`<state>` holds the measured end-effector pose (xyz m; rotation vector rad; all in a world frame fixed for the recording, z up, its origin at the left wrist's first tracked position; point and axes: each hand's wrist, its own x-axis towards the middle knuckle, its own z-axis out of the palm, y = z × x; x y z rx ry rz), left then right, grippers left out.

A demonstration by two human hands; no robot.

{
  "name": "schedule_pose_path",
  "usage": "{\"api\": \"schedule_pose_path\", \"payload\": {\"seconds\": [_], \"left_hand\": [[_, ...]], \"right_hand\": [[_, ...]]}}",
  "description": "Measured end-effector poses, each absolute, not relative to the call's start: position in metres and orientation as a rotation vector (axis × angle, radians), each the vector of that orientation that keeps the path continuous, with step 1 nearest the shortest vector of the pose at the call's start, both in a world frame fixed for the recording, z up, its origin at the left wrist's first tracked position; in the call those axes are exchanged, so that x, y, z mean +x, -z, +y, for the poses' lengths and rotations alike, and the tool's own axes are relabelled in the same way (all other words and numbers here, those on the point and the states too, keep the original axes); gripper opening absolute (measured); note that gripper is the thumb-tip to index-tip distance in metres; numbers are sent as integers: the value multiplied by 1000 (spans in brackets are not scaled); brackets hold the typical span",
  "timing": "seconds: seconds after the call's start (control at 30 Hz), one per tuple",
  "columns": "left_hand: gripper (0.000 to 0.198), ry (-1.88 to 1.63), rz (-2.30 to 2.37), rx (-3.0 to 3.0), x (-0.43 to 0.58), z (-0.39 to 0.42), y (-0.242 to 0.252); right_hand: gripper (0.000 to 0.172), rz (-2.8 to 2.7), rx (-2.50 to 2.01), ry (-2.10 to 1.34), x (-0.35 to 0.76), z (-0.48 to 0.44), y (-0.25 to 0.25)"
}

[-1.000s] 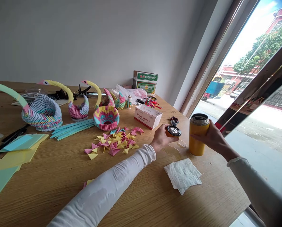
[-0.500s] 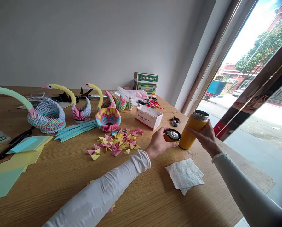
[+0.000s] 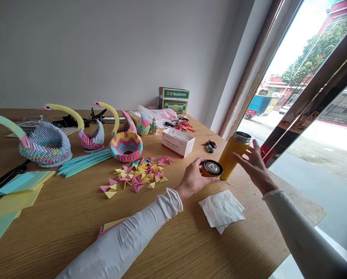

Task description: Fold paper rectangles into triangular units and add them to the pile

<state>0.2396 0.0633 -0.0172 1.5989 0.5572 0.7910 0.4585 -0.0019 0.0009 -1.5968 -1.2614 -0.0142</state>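
Head view: tall, plain yellow bottle (image 3: 228,158), silver-rimmed and open-topped.

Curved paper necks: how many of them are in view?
3: a green neck at far left, a yellow neck to its right, and a second yellow neck farther right. Others may be hidden.

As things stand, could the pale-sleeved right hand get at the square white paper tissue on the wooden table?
Probably yes: the right hand is spread open at the tall yellow cylindrical flask, apparently not gripping it, and the white tissue lies uncovered, with nothing standing between them.
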Motion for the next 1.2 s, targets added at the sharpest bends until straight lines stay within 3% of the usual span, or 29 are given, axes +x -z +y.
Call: {"api": "schedule_pose_path", "payload": {"seconds": [0.07,0.2,0.3,0.5,1.2], "left_hand": [[69,-788,558,1585,242,61,18],[67,-782,536,1542,246,55,17],[66,-790,520,1544,248,51,19],[67,-839,541,1618,252,44,28],[63,-785,474,1567,219,19,19]], "right_hand": [[80,-1099,-1606,72,449,-21,-1],[48,-1296,-1560,-199,420,-53,7],[53,-1391,-1540,-464,397,-63,14],[66,-1323,-1481,-653,382,-62,19],[53,-1300,-1341,-807,367,-71,10]]}}
